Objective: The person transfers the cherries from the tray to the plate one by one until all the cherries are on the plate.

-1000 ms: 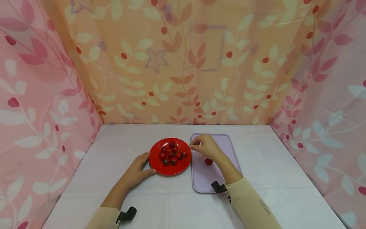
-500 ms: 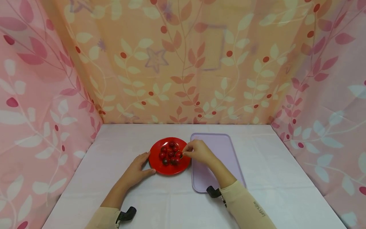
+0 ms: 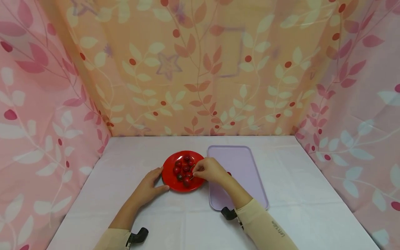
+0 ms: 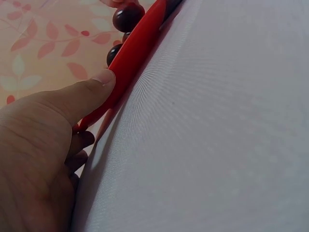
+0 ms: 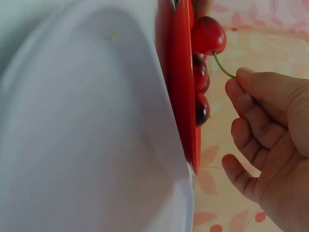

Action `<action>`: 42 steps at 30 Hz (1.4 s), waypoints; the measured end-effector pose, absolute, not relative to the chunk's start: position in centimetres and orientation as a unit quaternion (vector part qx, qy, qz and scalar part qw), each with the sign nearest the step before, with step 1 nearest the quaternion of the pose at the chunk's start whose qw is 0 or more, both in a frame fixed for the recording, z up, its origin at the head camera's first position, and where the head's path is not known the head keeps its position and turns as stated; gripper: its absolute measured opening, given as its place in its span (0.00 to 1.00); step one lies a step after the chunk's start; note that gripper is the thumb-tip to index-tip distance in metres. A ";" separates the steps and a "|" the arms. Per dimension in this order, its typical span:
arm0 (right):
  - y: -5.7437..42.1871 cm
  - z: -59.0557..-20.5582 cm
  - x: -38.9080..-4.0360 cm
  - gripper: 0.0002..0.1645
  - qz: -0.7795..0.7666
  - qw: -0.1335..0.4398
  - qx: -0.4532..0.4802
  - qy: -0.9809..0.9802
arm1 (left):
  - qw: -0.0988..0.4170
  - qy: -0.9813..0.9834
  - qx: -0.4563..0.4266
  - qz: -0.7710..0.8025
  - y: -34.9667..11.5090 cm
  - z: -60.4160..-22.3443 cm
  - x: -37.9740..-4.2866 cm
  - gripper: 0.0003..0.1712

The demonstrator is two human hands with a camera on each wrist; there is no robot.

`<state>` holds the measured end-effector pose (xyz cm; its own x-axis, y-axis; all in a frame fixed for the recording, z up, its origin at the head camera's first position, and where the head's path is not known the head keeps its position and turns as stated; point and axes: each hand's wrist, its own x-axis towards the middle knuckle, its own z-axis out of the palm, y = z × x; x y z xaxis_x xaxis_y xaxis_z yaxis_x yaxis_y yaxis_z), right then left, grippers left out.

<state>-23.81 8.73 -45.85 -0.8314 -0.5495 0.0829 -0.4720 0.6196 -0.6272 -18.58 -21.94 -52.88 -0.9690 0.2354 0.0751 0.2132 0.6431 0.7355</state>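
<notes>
My right hand (image 3: 210, 170) is over the right part of a red plate (image 3: 168, 166), pinching a cherry (image 5: 209, 35) by its green stem (image 5: 223, 66) between thumb and forefinger. That cherry hangs close over the near part of the plate, and its other fingers are loosely bent. Several dark red cherries (image 3: 177, 170) lie in a group on the plate. At the plate's left rim, my left hand (image 3: 150, 185) rests with the thumb (image 4: 91, 94) against the edge and relaxed fingers farther round it.
A pale purple tray (image 3: 247, 166) lies just right of the plate, under my right forearm. On it a cherry (image 3: 229, 173) is mostly hidden behind my wrist. White cloth (image 3: 175, 222) covers the table, and patterned curtains (image 3: 200, 69) stand behind and at both sides.
My right hand has moved left and slightly toward me, carrying the cherry from the plate's right rim to over its near part. The left hand stays at the rim.
</notes>
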 end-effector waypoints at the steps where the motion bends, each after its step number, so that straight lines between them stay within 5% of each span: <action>1: 8.6 -45.9 -23.8 0.02 -0.330 0.061 -0.282 0.899 | 0.015 0.906 0.123 0.404 -22.0 -52.9 -18.6 0.54; 42: 9.1 -45.9 -22.5 0.04 -0.288 0.057 -0.273 0.916 | 0.001 0.905 0.127 0.407 -21.9 -53.0 -18.2 0.54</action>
<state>-22.48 9.10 -45.93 -0.8441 -0.5336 0.0532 -0.4679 0.6845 -0.5590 -18.24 -21.94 -53.02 -0.9677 0.2307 0.1012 0.2288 0.6364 0.7367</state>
